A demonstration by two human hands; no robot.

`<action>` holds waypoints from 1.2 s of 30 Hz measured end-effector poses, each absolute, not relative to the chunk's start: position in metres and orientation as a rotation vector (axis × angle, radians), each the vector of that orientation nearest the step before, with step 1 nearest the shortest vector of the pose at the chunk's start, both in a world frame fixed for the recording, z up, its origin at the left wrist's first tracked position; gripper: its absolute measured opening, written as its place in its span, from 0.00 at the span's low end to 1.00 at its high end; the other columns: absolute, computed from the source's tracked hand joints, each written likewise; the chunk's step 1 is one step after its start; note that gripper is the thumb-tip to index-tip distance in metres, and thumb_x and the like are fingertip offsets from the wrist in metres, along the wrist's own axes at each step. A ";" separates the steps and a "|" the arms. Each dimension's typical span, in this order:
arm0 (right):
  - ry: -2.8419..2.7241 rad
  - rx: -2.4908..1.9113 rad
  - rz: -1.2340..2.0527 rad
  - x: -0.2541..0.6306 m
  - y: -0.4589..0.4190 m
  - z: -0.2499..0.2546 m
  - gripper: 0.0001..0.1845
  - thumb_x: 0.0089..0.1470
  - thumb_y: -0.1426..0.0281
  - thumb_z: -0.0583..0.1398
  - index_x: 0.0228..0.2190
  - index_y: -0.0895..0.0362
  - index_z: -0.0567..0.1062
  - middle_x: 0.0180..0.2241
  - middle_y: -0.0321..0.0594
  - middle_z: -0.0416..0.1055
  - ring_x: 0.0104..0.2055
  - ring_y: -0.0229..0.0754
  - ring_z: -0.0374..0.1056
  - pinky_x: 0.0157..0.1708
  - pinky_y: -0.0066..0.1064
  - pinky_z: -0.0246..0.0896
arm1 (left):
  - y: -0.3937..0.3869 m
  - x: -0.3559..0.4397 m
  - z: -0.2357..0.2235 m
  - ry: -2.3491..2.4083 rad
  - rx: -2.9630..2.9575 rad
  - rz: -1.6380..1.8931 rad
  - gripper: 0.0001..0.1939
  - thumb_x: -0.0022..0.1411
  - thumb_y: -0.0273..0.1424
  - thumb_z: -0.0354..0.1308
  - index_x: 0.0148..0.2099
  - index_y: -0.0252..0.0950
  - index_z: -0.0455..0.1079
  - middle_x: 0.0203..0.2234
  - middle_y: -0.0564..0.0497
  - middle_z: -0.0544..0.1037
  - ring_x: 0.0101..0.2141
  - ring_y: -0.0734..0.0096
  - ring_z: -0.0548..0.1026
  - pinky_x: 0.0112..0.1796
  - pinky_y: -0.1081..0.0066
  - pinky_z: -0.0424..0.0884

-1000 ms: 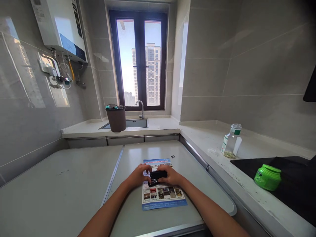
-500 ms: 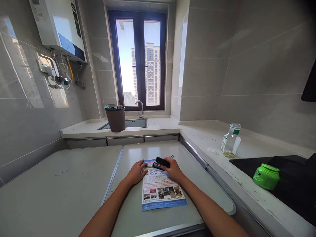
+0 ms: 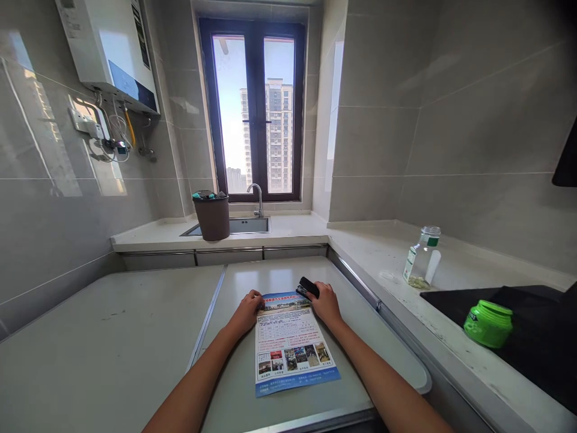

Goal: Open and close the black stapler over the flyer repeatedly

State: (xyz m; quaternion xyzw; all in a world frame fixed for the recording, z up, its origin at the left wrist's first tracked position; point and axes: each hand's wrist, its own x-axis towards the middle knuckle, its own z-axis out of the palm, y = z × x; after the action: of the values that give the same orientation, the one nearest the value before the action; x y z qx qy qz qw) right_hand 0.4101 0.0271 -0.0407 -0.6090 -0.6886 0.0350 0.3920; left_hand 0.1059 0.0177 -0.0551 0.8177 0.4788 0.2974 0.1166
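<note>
A printed flyer [image 3: 288, 340] with a blue bottom band and a row of photos lies on the pale tabletop. My left hand [image 3: 247, 311] is at the flyer's upper left corner, its fingers closed on the edge; the thumb is partly hidden. In my right hand [image 3: 326, 305] is a black stapler [image 3: 308, 287], its front end at the flyer's upper right corner. Whether the paper sits between its jaws I cannot tell.
A brown bin [image 3: 211, 218] stands by the sink [image 3: 249, 225] and faucet [image 3: 256, 198] at the back. On the right counter are a clear glass jar [image 3: 422, 258], a green jar [image 3: 488, 323] and a black cooktop [image 3: 536, 361]. A seam [image 3: 208, 319] crosses the tabletop.
The stapler and my right hand have moved right, from over the flyer's top part to its upper right corner. My left hand has shifted left to the corner. The flyer has slid slightly towards me.
</note>
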 end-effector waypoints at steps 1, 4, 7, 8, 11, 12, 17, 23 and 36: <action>-1.753 -1.579 0.073 0.411 0.027 -0.041 0.09 0.58 0.68 0.62 0.42 0.55 0.76 0.44 0.45 0.77 0.51 0.52 0.67 0.45 0.34 0.57 | 0.019 0.105 -0.057 1.392 2.379 0.889 0.09 0.56 0.21 0.58 0.39 0.36 0.74 0.47 0.41 0.72 0.46 0.57 0.73 0.44 0.63 0.71; -1.753 -1.654 0.045 0.412 0.026 -0.041 0.09 0.59 0.67 0.62 0.42 0.54 0.76 0.44 0.45 0.77 0.51 0.51 0.66 0.43 0.34 0.56 | 0.022 0.104 -0.058 1.418 2.340 0.952 0.11 0.56 0.19 0.55 0.38 0.36 0.75 0.43 0.41 0.75 0.44 0.58 0.74 0.44 0.63 0.71; -1.721 -1.737 0.033 0.416 0.027 -0.040 0.09 0.59 0.67 0.61 0.42 0.55 0.76 0.43 0.45 0.76 0.52 0.50 0.66 0.42 0.34 0.56 | 0.022 0.104 -0.056 1.457 2.264 1.071 0.12 0.61 0.21 0.51 0.39 0.36 0.75 0.39 0.44 0.77 0.41 0.61 0.75 0.44 0.62 0.71; -1.708 -1.765 0.031 0.418 0.028 -0.040 0.09 0.59 0.67 0.61 0.42 0.55 0.76 0.43 0.45 0.76 0.52 0.50 0.66 0.42 0.34 0.56 | 0.022 0.103 -0.054 1.469 2.228 1.114 0.12 0.61 0.23 0.51 0.39 0.36 0.75 0.39 0.44 0.77 0.40 0.61 0.75 0.44 0.62 0.71; -1.694 -1.803 0.035 0.423 0.030 -0.041 0.11 0.58 0.67 0.61 0.43 0.55 0.76 0.43 0.46 0.77 0.51 0.51 0.67 0.41 0.34 0.56 | 0.022 0.102 -0.049 1.480 2.115 1.204 0.12 0.61 0.26 0.51 0.40 0.37 0.76 0.39 0.45 0.79 0.40 0.61 0.76 0.44 0.62 0.72; -1.699 -1.802 0.042 0.425 0.030 -0.042 0.11 0.57 0.68 0.61 0.43 0.54 0.76 0.43 0.46 0.77 0.51 0.51 0.67 0.41 0.34 0.56 | 0.023 0.101 -0.048 1.469 2.076 1.223 0.13 0.60 0.25 0.51 0.39 0.37 0.77 0.40 0.45 0.80 0.42 0.61 0.77 0.45 0.62 0.72; -1.721 -1.781 0.103 0.428 0.030 -0.042 0.15 0.55 0.70 0.62 0.46 0.52 0.76 0.46 0.46 0.77 0.51 0.53 0.69 0.43 0.37 0.57 | 0.026 0.096 -0.049 1.444 1.860 1.266 0.16 0.57 0.27 0.51 0.40 0.35 0.81 0.40 0.43 0.83 0.44 0.56 0.79 0.48 0.59 0.72; -1.854 -1.654 0.161 0.428 0.031 -0.041 0.25 0.53 0.72 0.64 0.53 0.46 0.75 0.51 0.42 0.77 0.53 0.53 0.70 0.50 0.41 0.55 | 0.025 0.094 -0.048 1.437 1.760 1.283 0.17 0.56 0.32 0.54 0.43 0.33 0.81 0.43 0.41 0.83 0.45 0.53 0.79 0.47 0.59 0.72; -2.139 -1.337 0.254 0.416 0.021 -0.033 0.25 0.62 0.69 0.56 0.59 0.40 0.69 0.51 0.39 0.75 0.53 0.50 0.65 0.52 0.43 0.51 | 0.024 0.092 -0.047 1.516 1.722 1.254 0.15 0.54 0.30 0.55 0.40 0.32 0.81 0.41 0.40 0.83 0.43 0.54 0.79 0.47 0.59 0.73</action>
State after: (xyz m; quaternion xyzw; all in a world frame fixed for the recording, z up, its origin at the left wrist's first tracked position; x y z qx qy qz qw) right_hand 0.4163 0.0206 -0.0334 -0.5035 -0.8052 0.0957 0.2985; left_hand 0.0923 0.0238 -0.0474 0.6360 0.5597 0.4630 0.2605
